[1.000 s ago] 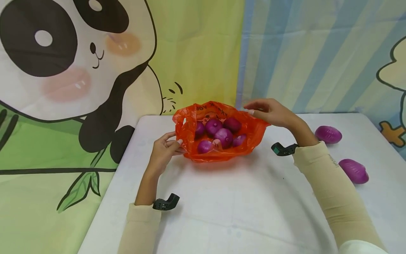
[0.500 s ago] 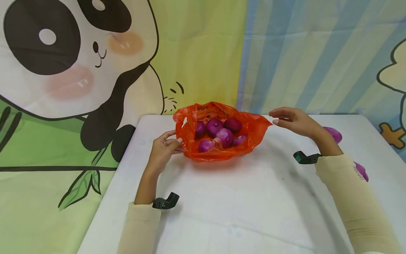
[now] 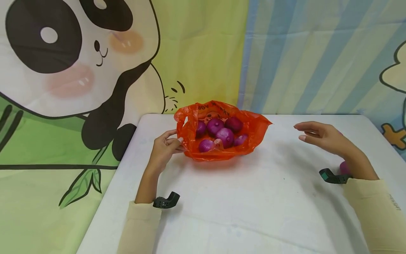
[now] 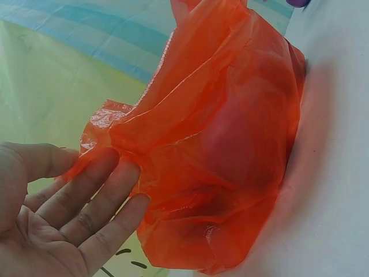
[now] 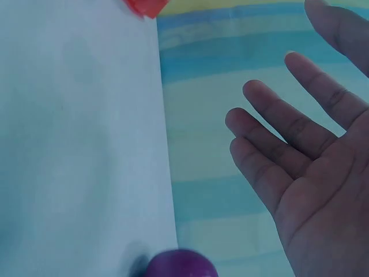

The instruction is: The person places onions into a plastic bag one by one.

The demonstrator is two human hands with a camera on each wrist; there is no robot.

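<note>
An orange-red plastic bag (image 3: 257, 130) lies with its mouth spread toward me on the white table, and several purple onions (image 3: 225, 137) sit inside it. My left hand (image 3: 163, 150) pinches the bag's left edge between thumb and fingers. In the left wrist view that hand (image 4: 75, 213) has its fingertips against the thin plastic, and a round shape shows dimly through it. Apart from the bag, to its right, my right hand (image 3: 326, 139) hovers over the table with relaxed fingers and holds nothing. A loose onion (image 3: 344, 168) is partly covered by the right wrist.
The white table (image 3: 241, 204) ends at the back against a printed cloth (image 3: 203, 53) with a panda and stripes. In the right wrist view a purple onion (image 5: 181, 265) lies at the bottom, near the table edge.
My right hand has moved away from the bag's right edge, to the right and toward me, now covering most of the loose onions. The left hand stays on the bag.
</note>
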